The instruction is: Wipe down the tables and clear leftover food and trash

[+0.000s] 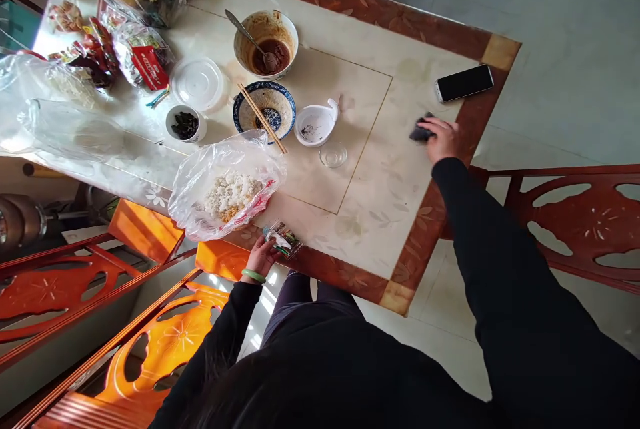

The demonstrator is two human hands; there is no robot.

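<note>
My right hand (442, 138) is closed on a dark grey cloth (421, 130), which it presses to the tabletop near the right end. Just beyond that hand lies a black phone (465, 83). At the front edge my left hand (262, 257), with a green bangle at the wrist, grips a printed plastic packet (290, 239) and a crumpled white tissue (278, 237). The part of the packet under the fingers is hidden. Close to my left hand sits an open clear plastic bag (187, 182) with white, rice-like grains (233, 190) and some orange-brown crumbs inside.
Mid-table stand a bowl of brown sauce (291, 32) with a spoon, a blue-rimmed bowl (239, 112) under chopsticks (260, 115), a white spouted dish (323, 123), a small glass dish (333, 155) and a cup of dark pieces (201, 133). Bagged food crowds the left. Wooden chairs (185, 335) flank the table.
</note>
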